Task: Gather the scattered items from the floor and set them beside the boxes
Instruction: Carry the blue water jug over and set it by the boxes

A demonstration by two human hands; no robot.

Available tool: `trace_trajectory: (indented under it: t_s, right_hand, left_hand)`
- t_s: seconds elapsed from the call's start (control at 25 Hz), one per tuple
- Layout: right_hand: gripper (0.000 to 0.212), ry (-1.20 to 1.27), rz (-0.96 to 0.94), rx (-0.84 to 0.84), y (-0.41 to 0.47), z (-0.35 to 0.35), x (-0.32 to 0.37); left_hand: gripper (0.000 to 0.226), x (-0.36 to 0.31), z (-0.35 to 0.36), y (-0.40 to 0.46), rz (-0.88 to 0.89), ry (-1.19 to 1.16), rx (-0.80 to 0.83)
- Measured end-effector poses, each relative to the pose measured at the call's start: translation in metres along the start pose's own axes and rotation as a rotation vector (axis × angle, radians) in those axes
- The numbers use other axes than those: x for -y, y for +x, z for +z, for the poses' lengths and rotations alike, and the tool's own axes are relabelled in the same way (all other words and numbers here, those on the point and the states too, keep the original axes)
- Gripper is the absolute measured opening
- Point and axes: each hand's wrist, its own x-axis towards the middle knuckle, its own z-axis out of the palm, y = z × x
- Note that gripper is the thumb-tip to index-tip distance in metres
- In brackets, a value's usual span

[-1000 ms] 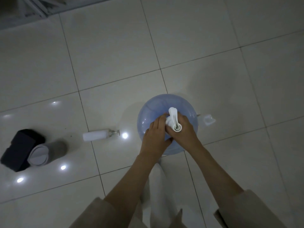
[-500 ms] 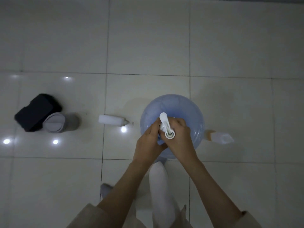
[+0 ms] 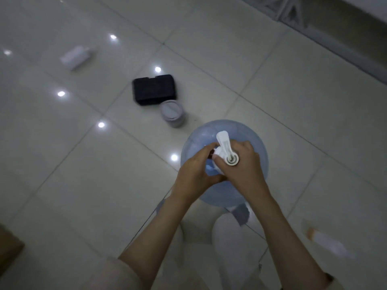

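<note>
**Both hands gripping the pump on a blue water jug**

A person is standing over a large translucent blue plastic water jug (image 3: 247, 147), which is sitting upright on the pale glossy tiled floor (image 3: 293, 70) near the centre of the view. A white plastic pump dispenser (image 3: 225, 147) is sticking up from the jug's neck, its spout pointing toward the far side.

The left hand (image 3: 194, 174) is curling its fingers around the neck area just below the pump, with the thumb pressing against the white body. The right hand (image 3: 245, 166) is wrapping around the pump's base from the right side, fingers bent over it. Both hands are touching each other at the near side of the neck.

Other scattered items are lying on the floor. A black rectangular box-shaped object (image 3: 154, 92) is resting to the far left of the jug, and a grey cylindrical container with a round lid (image 3: 172, 114) is lying on its side just beside it, between the black object and the jug. A white cylindrical bottle (image 3: 75, 57) is lying further off at the far left, blurred. A small white bottle with an orange band (image 3: 326, 241) is lying near the right forearm, also blurred.

A brown cardboard corner (image 3: 8, 248) is showing at the near left edge. A white lattice structure (image 3: 293, 11) is running along the far right.
</note>
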Motion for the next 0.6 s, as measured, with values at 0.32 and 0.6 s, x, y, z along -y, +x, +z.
trace_trajectory:
  t_s: [0.32, 0.6]
  right_hand:
    - [0.011, 0.057, -0.249, 0.425, -0.047, 0.132, 0.235]
    - [0.023, 0.133, -0.431, 0.76, -0.095, 0.225, 0.406]
  left_hand:
    - [0.07, 0.039, -0.244, -0.131, -0.088, -0.079, -0.43]
    - [0.072, 0.059, -0.4, -0.23, -0.192, -0.061, -0.776]
